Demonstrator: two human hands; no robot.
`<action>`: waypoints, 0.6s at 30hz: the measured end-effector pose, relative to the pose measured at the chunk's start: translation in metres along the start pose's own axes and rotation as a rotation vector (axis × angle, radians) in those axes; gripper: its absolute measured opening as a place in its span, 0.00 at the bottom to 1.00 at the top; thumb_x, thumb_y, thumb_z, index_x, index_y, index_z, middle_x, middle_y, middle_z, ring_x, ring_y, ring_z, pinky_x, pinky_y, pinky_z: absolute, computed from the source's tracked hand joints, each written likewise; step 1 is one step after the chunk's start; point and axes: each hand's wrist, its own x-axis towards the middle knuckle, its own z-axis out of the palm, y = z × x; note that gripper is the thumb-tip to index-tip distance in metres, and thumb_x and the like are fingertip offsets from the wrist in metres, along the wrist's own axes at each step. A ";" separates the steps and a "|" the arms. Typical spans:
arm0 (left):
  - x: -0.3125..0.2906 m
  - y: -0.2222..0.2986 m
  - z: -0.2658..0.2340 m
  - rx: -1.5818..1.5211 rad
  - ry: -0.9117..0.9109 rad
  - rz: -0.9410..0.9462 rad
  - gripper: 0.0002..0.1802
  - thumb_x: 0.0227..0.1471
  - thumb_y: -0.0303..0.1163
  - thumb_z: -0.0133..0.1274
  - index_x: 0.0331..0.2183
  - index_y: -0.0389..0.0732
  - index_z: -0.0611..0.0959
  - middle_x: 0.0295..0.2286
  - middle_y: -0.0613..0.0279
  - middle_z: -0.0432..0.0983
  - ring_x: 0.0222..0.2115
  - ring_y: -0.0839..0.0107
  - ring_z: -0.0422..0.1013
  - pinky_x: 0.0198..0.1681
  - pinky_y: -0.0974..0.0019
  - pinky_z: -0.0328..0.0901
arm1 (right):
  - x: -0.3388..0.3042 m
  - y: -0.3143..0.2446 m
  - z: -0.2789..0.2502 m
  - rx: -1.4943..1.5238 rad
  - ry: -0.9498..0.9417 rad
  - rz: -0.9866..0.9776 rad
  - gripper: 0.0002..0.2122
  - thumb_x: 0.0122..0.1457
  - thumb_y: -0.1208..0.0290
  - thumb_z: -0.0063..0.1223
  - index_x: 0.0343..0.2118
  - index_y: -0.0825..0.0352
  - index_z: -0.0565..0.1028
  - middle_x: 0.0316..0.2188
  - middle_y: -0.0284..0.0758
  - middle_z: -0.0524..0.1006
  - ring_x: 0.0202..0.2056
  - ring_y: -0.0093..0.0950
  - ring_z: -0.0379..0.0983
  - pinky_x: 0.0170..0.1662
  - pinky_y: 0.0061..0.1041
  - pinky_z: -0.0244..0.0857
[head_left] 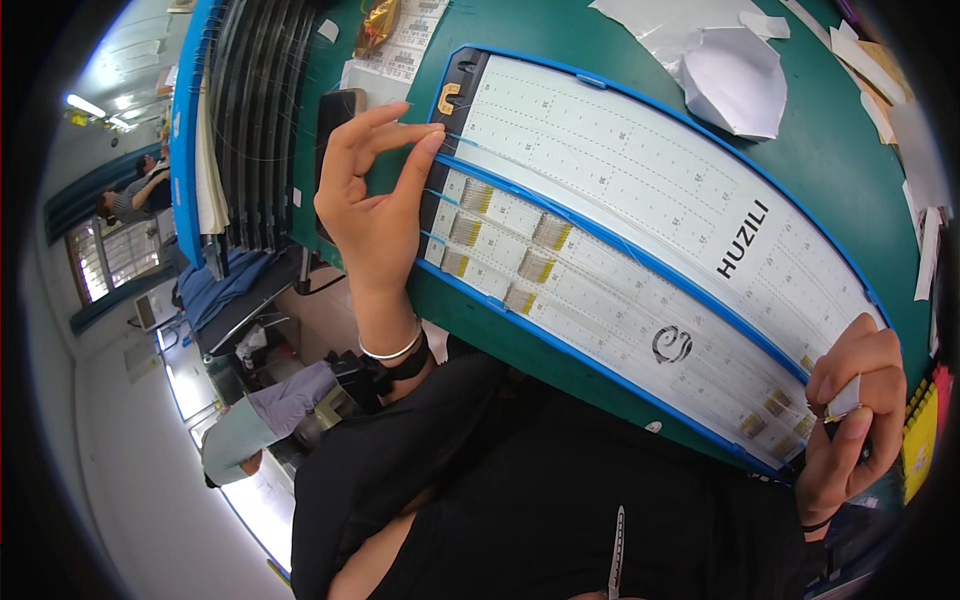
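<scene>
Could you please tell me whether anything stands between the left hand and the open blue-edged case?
Nothing visible does: the left hand is already at the near-left end of the blue-edged case, its pinched fingers over the black end strip. The right hand, with a small white piece, is at the opposite end.

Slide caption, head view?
Left hand at one end of a blue-rimmed case, right hand holding a small white piece.
</scene>
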 end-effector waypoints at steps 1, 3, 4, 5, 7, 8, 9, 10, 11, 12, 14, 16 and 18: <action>-0.001 0.001 -0.001 0.052 -0.022 0.017 0.18 0.48 0.18 0.63 0.43 0.34 0.78 0.31 0.57 0.84 0.36 0.75 0.78 0.47 0.72 0.65 | 0.000 0.000 0.001 -0.005 0.001 -0.011 0.10 0.66 0.65 0.42 0.29 0.62 0.66 0.26 0.34 0.71 0.25 0.21 0.60 0.32 0.24 0.55; -0.001 0.005 -0.005 0.156 -0.064 0.056 0.18 0.48 0.17 0.63 0.43 0.33 0.78 0.32 0.56 0.84 0.37 0.75 0.78 0.49 0.72 0.65 | 0.001 0.000 0.001 -0.008 0.000 -0.033 0.09 0.65 0.65 0.43 0.29 0.63 0.66 0.26 0.35 0.71 0.25 0.21 0.61 0.31 0.25 0.55; 0.000 0.005 -0.005 0.174 -0.063 0.075 0.18 0.48 0.17 0.62 0.43 0.33 0.78 0.32 0.56 0.84 0.36 0.75 0.78 0.48 0.72 0.65 | 0.001 0.000 0.001 -0.008 -0.002 -0.043 0.09 0.65 0.66 0.43 0.30 0.63 0.67 0.26 0.35 0.72 0.26 0.22 0.61 0.31 0.25 0.54; 0.001 0.006 -0.006 0.195 -0.062 0.096 0.17 0.48 0.17 0.62 0.42 0.33 0.79 0.32 0.56 0.84 0.36 0.75 0.78 0.48 0.72 0.66 | 0.001 0.000 0.000 -0.005 -0.004 -0.055 0.08 0.64 0.66 0.43 0.30 0.63 0.67 0.26 0.36 0.72 0.26 0.22 0.61 0.31 0.25 0.54; 0.002 0.007 -0.007 0.195 -0.045 0.115 0.17 0.47 0.17 0.62 0.42 0.34 0.80 0.32 0.57 0.84 0.35 0.75 0.79 0.45 0.73 0.66 | 0.002 -0.001 -0.001 -0.004 -0.007 -0.070 0.08 0.64 0.67 0.44 0.29 0.64 0.67 0.26 0.36 0.72 0.26 0.23 0.62 0.31 0.25 0.54; -0.001 0.005 -0.006 0.173 -0.028 0.108 0.18 0.46 0.17 0.63 0.42 0.35 0.80 0.31 0.58 0.84 0.34 0.75 0.79 0.43 0.74 0.66 | 0.002 -0.001 0.000 -0.005 -0.013 -0.075 0.08 0.63 0.67 0.44 0.29 0.64 0.67 0.26 0.36 0.72 0.26 0.23 0.62 0.31 0.26 0.54; -0.002 0.005 -0.006 0.150 -0.013 0.103 0.18 0.45 0.16 0.63 0.41 0.35 0.80 0.30 0.59 0.84 0.34 0.75 0.79 0.42 0.74 0.66 | 0.002 -0.002 0.001 0.004 -0.012 -0.079 0.08 0.63 0.68 0.45 0.29 0.65 0.68 0.26 0.37 0.72 0.25 0.23 0.62 0.31 0.26 0.54; -0.003 0.007 -0.006 0.165 -0.029 0.129 0.18 0.45 0.16 0.63 0.41 0.35 0.80 0.30 0.59 0.84 0.33 0.74 0.79 0.42 0.73 0.66 | 0.003 -0.004 0.002 0.012 -0.009 -0.083 0.07 0.62 0.70 0.46 0.29 0.66 0.68 0.25 0.37 0.72 0.25 0.24 0.62 0.31 0.26 0.54; -0.002 0.010 -0.006 0.180 -0.046 0.158 0.18 0.45 0.16 0.63 0.41 0.35 0.80 0.30 0.59 0.84 0.33 0.74 0.79 0.43 0.73 0.66 | 0.005 -0.005 0.003 0.008 -0.006 -0.097 0.06 0.61 0.71 0.47 0.28 0.67 0.69 0.25 0.38 0.72 0.25 0.24 0.62 0.30 0.26 0.54; -0.001 0.014 0.000 0.172 -0.067 0.183 0.19 0.45 0.16 0.63 0.41 0.35 0.80 0.30 0.59 0.84 0.33 0.73 0.79 0.43 0.72 0.66 | 0.007 -0.008 0.000 -0.008 -0.003 -0.100 0.06 0.60 0.73 0.47 0.28 0.68 0.69 0.25 0.38 0.72 0.25 0.25 0.62 0.30 0.26 0.54; 0.001 0.036 0.009 0.040 -0.151 0.135 0.20 0.45 0.15 0.63 0.43 0.34 0.78 0.30 0.57 0.83 0.34 0.73 0.79 0.47 0.69 0.66 | 0.012 -0.013 -0.005 -0.101 0.010 -0.112 0.02 0.56 0.79 0.51 0.28 0.71 0.70 0.25 0.41 0.72 0.25 0.28 0.64 0.29 0.26 0.56; 0.002 0.059 0.009 0.031 -0.247 0.237 0.22 0.44 0.13 0.63 0.43 0.33 0.77 0.29 0.57 0.83 0.34 0.72 0.79 0.52 0.61 0.66 | 0.018 -0.016 -0.005 -0.232 0.039 -0.156 0.05 0.50 0.85 0.55 0.29 0.73 0.71 0.26 0.43 0.72 0.26 0.32 0.68 0.29 0.26 0.59; -0.001 0.082 0.025 -0.088 -0.332 0.303 0.24 0.43 0.12 0.63 0.43 0.34 0.76 0.28 0.57 0.82 0.33 0.69 0.80 0.52 0.59 0.67 | 0.014 -0.014 -0.009 -0.364 0.086 -0.154 0.07 0.49 0.88 0.56 0.30 0.74 0.71 0.27 0.42 0.72 0.27 0.31 0.68 0.29 0.25 0.59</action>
